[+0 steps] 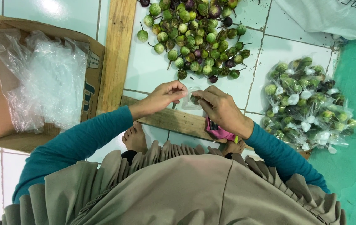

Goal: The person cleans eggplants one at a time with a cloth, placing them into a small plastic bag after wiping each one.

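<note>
My left hand (164,96) and my right hand (219,108) meet over the floor and both pinch a small clear plastic bag (191,100) with a little round eggplant inside it. A loose heap of small green and purple eggplants (199,37) lies on the white tiles just beyond my hands. To the right sits a pile of filled, tied clear bags of eggplants (305,104). Both arms wear teal sleeves.
A cardboard box (94,71) holding crumpled clear plastic bags stands at the left. A wooden plank (115,54) runs beside it, and another plank (178,121) lies under my hands. A pink object (219,133) is below my right wrist. A white sack (332,16) lies top right.
</note>
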